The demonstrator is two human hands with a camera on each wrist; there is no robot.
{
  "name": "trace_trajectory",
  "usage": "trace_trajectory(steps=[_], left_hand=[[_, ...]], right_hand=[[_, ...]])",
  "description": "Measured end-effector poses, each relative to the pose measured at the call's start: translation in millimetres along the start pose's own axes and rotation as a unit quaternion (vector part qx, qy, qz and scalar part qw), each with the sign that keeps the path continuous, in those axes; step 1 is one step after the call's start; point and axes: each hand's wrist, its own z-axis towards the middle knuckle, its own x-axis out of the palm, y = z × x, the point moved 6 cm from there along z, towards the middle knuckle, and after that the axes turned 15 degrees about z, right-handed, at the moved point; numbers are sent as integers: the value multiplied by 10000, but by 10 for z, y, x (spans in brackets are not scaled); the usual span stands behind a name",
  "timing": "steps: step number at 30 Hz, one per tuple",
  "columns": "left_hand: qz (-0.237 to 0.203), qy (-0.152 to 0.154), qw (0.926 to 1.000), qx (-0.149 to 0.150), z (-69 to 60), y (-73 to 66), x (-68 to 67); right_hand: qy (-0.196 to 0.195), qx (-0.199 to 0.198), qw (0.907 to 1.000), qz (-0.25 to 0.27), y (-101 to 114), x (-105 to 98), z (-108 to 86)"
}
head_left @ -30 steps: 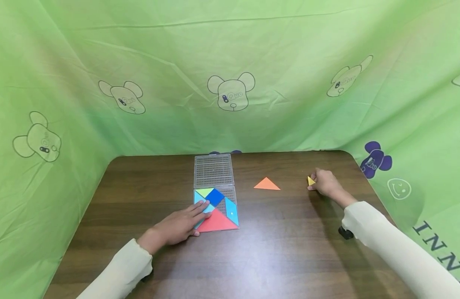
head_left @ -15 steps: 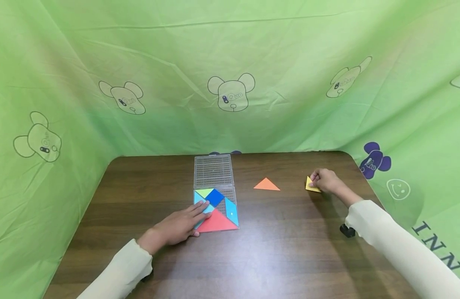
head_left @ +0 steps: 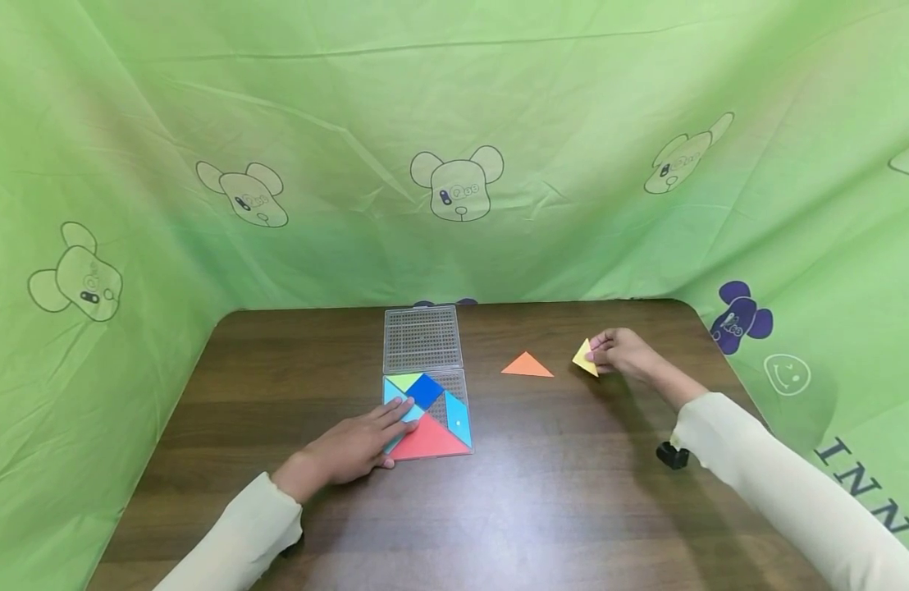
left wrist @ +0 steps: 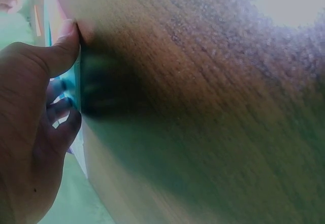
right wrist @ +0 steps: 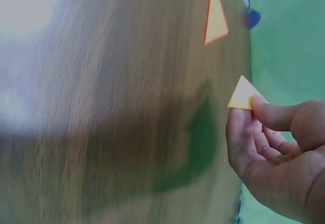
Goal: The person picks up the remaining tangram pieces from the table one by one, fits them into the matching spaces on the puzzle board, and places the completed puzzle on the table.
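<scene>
Between thumb and fingers my right hand point(head_left: 628, 355) pinches a yellow triangle point(head_left: 583, 358), also plain in the right wrist view point(right wrist: 242, 94), lifted off the table. My left hand point(head_left: 357, 447) lies with fairly straight fingers on the left side of the clear gridded tray point(head_left: 454, 379), partly covering light blue pieces. In the tray are a red triangle point(head_left: 430, 438), a blue square point(head_left: 425, 391), a green triangle point(head_left: 405, 380) and a blue parallelogram point(head_left: 458, 417). An orange triangle point(head_left: 527, 364) lies on the table between the tray and my right hand.
The tray's gridded lid point(head_left: 422, 338) lies opened flat behind it. Around the brown wooden table point(head_left: 528, 509) hangs a green curtain point(head_left: 336, 263) with bear prints, close along the back edge and sides.
My right hand has moved left with the yellow triangle, raising it and tilting it toward the orange triangle. The left hand and the tray pieces have stayed put.
</scene>
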Motion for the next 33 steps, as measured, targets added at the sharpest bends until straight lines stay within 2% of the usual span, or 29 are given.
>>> trace_trajectory(steps=[5, 10, 17, 25, 33], left_hand=[[-72, 5, 10000, -8, 1, -2, -12], [-58, 12, 10000, -24, 6, 1, -20], [19, 0, 10000, -7, 13, 2, 9], [24, -3, 10000, -4, 16, -3, 15], [7, 40, 10000, -52, 16, 7, 14]], right_hand=[[164, 49, 9976, 669, 67, 178, -20], [216, 42, 9942, 1057, 143, 316, -23], [263, 99, 9927, 1169, 233, 470, 1], [293, -22, 9911, 1302, 373, 685, 9], [473, -213, 9922, 1135, 486, 939, 27]])
